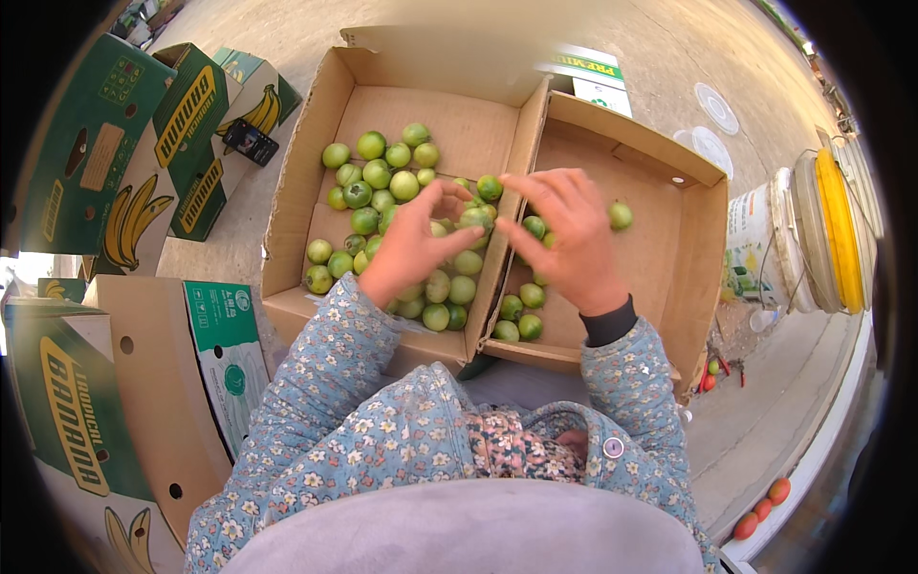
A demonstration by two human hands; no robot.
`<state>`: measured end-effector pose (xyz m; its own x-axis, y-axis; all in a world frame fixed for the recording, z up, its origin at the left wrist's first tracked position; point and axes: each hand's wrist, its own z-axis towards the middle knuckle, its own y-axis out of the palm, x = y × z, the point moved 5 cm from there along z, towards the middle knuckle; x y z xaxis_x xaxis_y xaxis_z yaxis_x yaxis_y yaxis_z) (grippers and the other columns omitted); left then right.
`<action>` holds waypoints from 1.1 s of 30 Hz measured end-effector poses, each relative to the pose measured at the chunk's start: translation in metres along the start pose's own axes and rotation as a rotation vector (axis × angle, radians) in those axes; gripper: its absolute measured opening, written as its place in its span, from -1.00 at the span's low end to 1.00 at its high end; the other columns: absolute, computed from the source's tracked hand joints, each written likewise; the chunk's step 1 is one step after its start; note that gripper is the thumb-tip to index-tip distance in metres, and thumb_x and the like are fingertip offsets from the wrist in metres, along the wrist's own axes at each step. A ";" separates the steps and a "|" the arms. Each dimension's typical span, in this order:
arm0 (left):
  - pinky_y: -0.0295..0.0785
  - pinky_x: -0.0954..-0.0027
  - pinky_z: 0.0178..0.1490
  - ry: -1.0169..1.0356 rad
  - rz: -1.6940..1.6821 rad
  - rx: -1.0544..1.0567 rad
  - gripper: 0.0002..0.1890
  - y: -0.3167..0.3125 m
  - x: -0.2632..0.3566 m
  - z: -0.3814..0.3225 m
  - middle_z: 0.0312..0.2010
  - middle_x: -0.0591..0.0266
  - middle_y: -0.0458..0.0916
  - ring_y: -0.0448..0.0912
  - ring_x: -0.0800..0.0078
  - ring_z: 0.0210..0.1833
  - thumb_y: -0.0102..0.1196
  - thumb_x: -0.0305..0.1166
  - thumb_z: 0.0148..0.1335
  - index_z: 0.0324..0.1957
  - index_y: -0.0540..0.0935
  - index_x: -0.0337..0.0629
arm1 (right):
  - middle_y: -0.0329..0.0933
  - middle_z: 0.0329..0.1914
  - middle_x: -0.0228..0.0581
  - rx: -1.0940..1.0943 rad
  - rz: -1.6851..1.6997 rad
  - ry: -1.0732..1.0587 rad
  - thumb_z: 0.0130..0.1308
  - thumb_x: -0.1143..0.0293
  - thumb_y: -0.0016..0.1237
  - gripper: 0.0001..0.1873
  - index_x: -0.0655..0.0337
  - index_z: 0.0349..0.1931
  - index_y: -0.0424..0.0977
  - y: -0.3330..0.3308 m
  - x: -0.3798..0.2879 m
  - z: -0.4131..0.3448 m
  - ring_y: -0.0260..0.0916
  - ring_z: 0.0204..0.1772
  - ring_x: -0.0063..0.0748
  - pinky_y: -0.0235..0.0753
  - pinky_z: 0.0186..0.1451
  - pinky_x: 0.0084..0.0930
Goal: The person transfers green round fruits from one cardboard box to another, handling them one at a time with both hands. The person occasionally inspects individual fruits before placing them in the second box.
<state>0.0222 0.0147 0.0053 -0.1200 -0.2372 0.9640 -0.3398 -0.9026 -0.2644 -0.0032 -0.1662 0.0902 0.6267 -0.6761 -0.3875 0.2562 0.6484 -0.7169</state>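
Two cardboard boxes stand side by side before me. Many green tomatoes lie in the left cardboard box; fewer lie along the left side of the right cardboard box. Over the left box, my left hand has its thumb and fingers curved around a green tomato. My right hand is over the right box near the shared walls, slightly blurred, thumb and fingers apart. A darker green tomato is at its index fingertip; whether they touch is unclear. Another green tomato lies right of this hand.
Banana cartons stand at the left, with a smartphone against one. More cartons are at lower left. White buckets and a yellow rim stand at the right. Plastic lids, red-handled pruners and red tomatoes lie on the ground.
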 end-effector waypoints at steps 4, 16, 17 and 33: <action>0.43 0.44 0.16 -0.118 -0.558 -0.060 -0.63 0.003 0.010 -0.002 -0.03 0.22 0.63 0.55 0.55 0.04 0.17 -0.42 0.34 0.15 0.44 -0.20 | 0.51 -0.18 -0.30 -0.087 0.048 -0.086 0.11 0.28 0.25 -0.55 0.03 0.05 0.56 0.015 -0.011 -0.005 0.43 -0.07 -0.17 0.42 -0.01 -0.23; 0.43 0.10 0.09 0.226 0.787 0.031 -0.66 0.018 -0.018 0.004 -0.11 0.01 0.50 0.46 0.00 0.00 0.22 -0.56 0.10 -0.03 0.57 -0.18 | 0.58 -0.23 -0.28 -0.057 -0.445 0.379 0.23 0.25 0.18 -0.71 0.13 -0.09 0.57 0.002 0.041 -0.019 0.44 -0.07 -0.18 0.33 0.05 -0.23; 0.42 0.10 0.08 0.223 0.824 0.031 -0.68 0.019 -0.021 0.005 -0.12 0.00 0.50 0.47 0.00 -0.01 0.22 -0.55 0.11 -0.05 0.57 -0.18 | 0.58 -0.23 -0.27 -0.040 -0.404 0.370 0.23 0.25 0.18 -0.72 0.13 -0.09 0.57 0.002 0.039 -0.017 0.44 -0.08 -0.18 0.32 0.05 -0.22; 0.45 0.50 0.10 -0.053 -0.368 -0.105 -0.66 0.021 0.012 0.003 0.01 0.34 0.57 0.52 0.64 0.03 0.14 -0.39 0.41 0.17 0.48 -0.25 | 0.51 -0.33 -0.32 -0.017 -0.136 -0.003 0.22 0.30 0.16 -0.73 0.09 -0.08 0.56 0.013 0.001 -0.009 0.43 -0.16 -0.19 0.34 0.01 -0.25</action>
<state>0.0165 -0.0078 0.0111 0.0753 0.0754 0.9943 -0.4450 -0.8898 0.1012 -0.0055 -0.1617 0.0757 0.5891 -0.7562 -0.2850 0.3260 0.5451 -0.7724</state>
